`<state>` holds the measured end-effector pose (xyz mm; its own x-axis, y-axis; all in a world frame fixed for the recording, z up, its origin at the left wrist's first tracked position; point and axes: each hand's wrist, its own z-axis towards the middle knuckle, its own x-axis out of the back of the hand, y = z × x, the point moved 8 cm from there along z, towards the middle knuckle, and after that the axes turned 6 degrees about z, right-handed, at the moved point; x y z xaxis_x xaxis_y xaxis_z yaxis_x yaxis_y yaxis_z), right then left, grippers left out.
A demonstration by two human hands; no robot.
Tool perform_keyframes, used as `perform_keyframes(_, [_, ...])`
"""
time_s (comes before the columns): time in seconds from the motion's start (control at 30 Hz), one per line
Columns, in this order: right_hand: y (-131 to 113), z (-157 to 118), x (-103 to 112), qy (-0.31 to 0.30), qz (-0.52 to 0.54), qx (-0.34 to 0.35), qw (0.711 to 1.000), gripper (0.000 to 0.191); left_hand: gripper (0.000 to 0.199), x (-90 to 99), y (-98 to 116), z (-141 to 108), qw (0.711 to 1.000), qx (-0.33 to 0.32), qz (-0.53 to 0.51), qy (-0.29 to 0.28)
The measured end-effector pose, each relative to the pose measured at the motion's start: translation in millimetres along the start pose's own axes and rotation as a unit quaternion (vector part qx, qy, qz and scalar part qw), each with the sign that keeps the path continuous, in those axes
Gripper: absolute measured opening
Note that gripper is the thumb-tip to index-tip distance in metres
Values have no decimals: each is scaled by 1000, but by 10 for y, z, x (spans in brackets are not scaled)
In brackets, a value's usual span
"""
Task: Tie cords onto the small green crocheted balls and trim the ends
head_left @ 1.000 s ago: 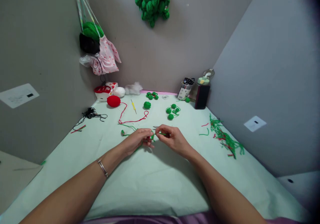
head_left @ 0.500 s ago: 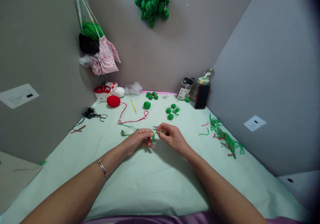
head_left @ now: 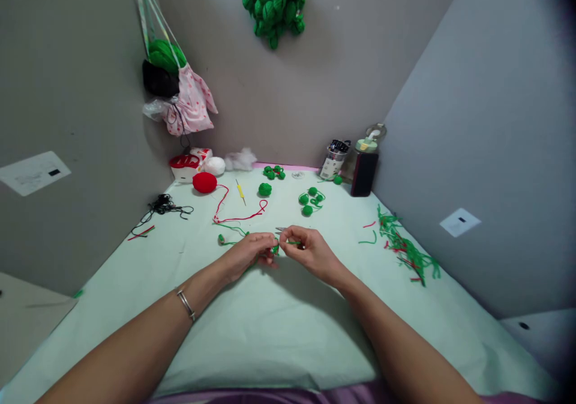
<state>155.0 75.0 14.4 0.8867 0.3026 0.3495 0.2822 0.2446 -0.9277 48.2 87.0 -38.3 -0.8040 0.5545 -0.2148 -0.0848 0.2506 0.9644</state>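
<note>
Near the table's middle, my left hand (head_left: 254, 251) is closed on a small green yarn piece (head_left: 276, 250), mostly hidden by the fingers. Thumb and forefinger of my right hand (head_left: 308, 249) pinch a green yarn strand (head_left: 294, 243) just right of that piece. A pointed grey metal tip (head_left: 279, 230) shows behind the right fingers; what it belongs to is hidden, and I cannot tell whether it is held. Left of my left hand, green yarn (head_left: 234, 229) runs over the cloth to a small green rolled piece (head_left: 221, 239).
Beyond my hands lie a red yarn ball (head_left: 204, 182), a yellow-handled crochet hook (head_left: 240, 192), a green ball (head_left: 265, 189) and several green crocheted balls (head_left: 306, 210). Green and red yarn scraps (head_left: 407, 248) lie right, black cord (head_left: 164, 206) left. A dark phone (head_left: 364, 174) leans on a bottle (head_left: 366, 144).
My right hand has shifted very slightly, its fingertips closer together on the strand. My left hand stays nearly where it was, with the green piece turned a little.
</note>
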Motion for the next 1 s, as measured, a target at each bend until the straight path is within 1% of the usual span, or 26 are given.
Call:
perform_keyframes(0.07, [43, 7, -34, -25, 43, -21, 999, 18, 24, -2, 15, 1, 1000, -4, 5, 4])
perform_keyframes(0.1, [65, 13, -34, -27, 55, -29, 998, 21, 22, 4, 27, -1, 1000, -7, 9, 9])
perform_keyframes(0.17, [107, 29, -4, -14, 67, -39, 997, 25, 21, 15, 58, -10, 1000, -15, 16, 20])
perform_keyframes(0.2, [120, 37, 15, -6, 73, -41, 997, 26, 24, 19, 75, -16, 999, -20, 16, 23])
perform_keyframes(0.27, [134, 51, 47, 11, 81, -43, 996, 27, 28, 15, 90, -24, 999, -26, 11, 21])
perform_keyframes(0.33, [133, 60, 63, 22, 82, -47, 995, 26, 25, 5, 85, -25, 999, -29, 7, 13])
perform_keyframes(0.43, [110, 64, 64, 26, 74, -46, 996, 26, 24, 4, 63, -13, 999, -34, 6, 9])
perform_keyframes(0.53, [109, 64, 65, 27, 64, -42, 997, 27, 25, 20, 60, -4, 999, -39, 9, 20])
perform_keyframes(0.77, [212, 66, 31, 10, 69, -53, 996, 20, 19, 17, 91, -25, 998, -45, 19, 30])
perform_keyframes(0.9, [216, 61, -1, 1, 83, -61, 995, 15, 20, 20, 64, -21, 999, -36, 9, 36])
perform_keyframes(1.0, [195, 52, -27, -10, 68, -66, 995, 12, 21, 29, 47, -13, 999, -29, 2, 41])
